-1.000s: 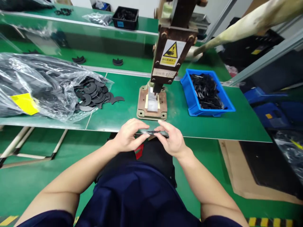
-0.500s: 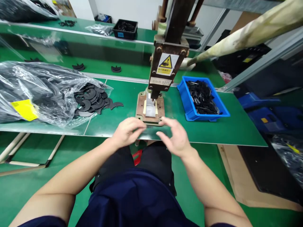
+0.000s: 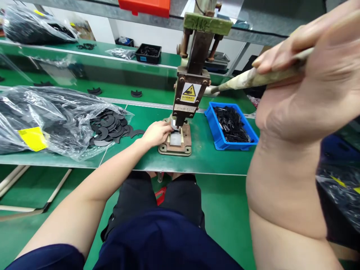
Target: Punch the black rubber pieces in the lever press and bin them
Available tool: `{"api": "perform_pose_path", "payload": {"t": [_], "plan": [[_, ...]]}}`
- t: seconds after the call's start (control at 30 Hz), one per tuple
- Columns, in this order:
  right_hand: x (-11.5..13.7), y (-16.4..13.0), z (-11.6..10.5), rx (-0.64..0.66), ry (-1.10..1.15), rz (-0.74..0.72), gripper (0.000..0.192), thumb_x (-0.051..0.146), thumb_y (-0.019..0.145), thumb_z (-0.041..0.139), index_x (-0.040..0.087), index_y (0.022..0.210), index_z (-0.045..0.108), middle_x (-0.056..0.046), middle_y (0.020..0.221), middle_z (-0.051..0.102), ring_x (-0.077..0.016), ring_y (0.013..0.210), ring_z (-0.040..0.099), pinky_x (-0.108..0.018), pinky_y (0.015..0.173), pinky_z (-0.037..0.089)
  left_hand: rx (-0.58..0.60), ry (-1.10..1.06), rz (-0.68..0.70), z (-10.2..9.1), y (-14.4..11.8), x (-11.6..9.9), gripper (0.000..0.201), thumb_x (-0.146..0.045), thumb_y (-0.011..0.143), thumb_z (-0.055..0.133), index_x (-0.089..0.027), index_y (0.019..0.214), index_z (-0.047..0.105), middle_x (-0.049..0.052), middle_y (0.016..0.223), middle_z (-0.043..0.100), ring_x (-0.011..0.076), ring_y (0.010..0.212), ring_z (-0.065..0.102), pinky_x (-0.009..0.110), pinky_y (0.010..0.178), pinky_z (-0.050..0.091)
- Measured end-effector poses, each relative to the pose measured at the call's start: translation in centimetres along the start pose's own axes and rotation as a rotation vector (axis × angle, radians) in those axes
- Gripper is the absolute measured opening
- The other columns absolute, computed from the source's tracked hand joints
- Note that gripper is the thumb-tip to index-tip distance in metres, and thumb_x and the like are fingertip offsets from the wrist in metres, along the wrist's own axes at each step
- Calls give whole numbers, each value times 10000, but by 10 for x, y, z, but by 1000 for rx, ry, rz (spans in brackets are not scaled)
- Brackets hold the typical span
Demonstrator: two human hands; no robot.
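Left hand (image 3: 156, 134) reaches far across the counter (image 3: 213, 161), fingers pinched together at the press base (image 3: 176, 144) under the ram; can't tell what they hold. Right hand (image 3: 306, 71) raised near camera, grip clamped around the press lever (image 3: 247, 79). Blue bin (image 3: 229, 125) right of press.

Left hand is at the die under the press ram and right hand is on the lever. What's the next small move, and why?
Probably draw the left hand back off the press base before the right hand pulls the lever: its fingertips sit right under the ram.
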State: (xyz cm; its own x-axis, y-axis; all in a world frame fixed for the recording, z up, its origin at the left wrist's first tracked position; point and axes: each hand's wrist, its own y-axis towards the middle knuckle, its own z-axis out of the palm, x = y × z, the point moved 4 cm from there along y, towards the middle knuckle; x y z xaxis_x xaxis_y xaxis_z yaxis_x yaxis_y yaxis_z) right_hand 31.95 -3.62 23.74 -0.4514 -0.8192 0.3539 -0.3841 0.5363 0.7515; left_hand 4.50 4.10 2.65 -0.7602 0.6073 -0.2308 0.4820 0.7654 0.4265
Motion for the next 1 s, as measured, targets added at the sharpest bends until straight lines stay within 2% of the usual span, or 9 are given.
{"api": "perform_pose_path", "payload": {"t": [0.07, 0.23, 0.37, 0.47, 0.57, 0.63, 0.7, 0.9, 1.0], "plan": [[15, 7, 2, -27, 23, -31, 491, 688, 849, 758, 253, 1063, 683, -42, 1005, 695, -237, 1128, 754, -409, 984, 685, 38, 19, 45, -1, 3, -1, 315, -237, 1012, 548, -238, 1160, 827, 114, 1125, 769, 283, 1033, 707, 424, 927, 535], [33, 22, 1, -286, 240, 1, 294, 513, 998, 637, 276, 826, 607, -23, 795, 609, -186, 825, 725, -405, 859, 680, 66, 25, 72, -2, 7, -1, 331, -203, 998, 552, -242, 1177, 828, 106, 1125, 768, 280, 1052, 697, 418, 913, 526], [27, -4, 18, -204, 210, -53, 281, 428, 927, 729, 278, 725, 605, 2, 760, 671, -165, 692, 653, -428, 739, 666, 56, 15, 76, -1, 7, -1, 350, -189, 1022, 513, -228, 1169, 829, 108, 1155, 778, 276, 1047, 701, 425, 907, 530], [19, -37, 35, -214, 130, -134, 273, 351, 912, 692, 286, 675, 574, 49, 671, 648, -178, 743, 709, -517, 900, 683, 59, 22, 76, 0, 7, -3, 341, -212, 1042, 508, -222, 1170, 824, 109, 1161, 780, 282, 1052, 703, 432, 907, 525], [10, -65, 55, -269, 107, -115, 281, 306, 899, 665, 287, 654, 530, 53, 630, 621, -193, 801, 735, -598, 1105, 608, 85, 31, 73, -1, 6, -6, 335, -223, 1050, 512, -225, 1200, 812, 109, 1163, 780, 284, 1068, 704, 432, 921, 520], [7, -77, 64, -345, 117, -96, 272, 284, 884, 662, 293, 649, 527, 43, 642, 618, -209, 805, 722, -618, 1129, 577, 115, 29, 66, -6, 3, -2, 347, -232, 1056, 508, -231, 1254, 793, 111, 1208, 777, 284, 1104, 703, 432, 942, 520], [5, -82, 69, -424, 129, -99, 249, 292, 879, 668, 315, 657, 558, 39, 638, 602, -221, 782, 703, -622, 1102, 581, 135, 57, 11, -17, -3, 13, 370, -237, 1052, 511, -226, 1321, 765, 116, 1258, 773, 293, 1141, 699, 439, 974, 518], [3, -80, 74, -487, 165, -118, 194, 320, 883, 692, 343, 699, 633, 44, 643, 601, -217, 755, 697, -607, 1082, 586, 245, 255, -215, -71, -46, 96, 382, -295, 984, 605, -161, 1299, 775, 151, 1259, 778, 330, 1191, 686, 459, 1085, 487], [1, -81, 76, -530, 189, -119, 218, 304, 888, 690, 333, 681, 628, 43, 641, 592, -215, 759, 703, -600, 1081, 589, 348, 266, -264, -80, -66, 112, 419, -412, 929, 700, -201, 1281, 788, 131, 1233, 791, 333, 1197, 680, 435, 1066, 496]]}}
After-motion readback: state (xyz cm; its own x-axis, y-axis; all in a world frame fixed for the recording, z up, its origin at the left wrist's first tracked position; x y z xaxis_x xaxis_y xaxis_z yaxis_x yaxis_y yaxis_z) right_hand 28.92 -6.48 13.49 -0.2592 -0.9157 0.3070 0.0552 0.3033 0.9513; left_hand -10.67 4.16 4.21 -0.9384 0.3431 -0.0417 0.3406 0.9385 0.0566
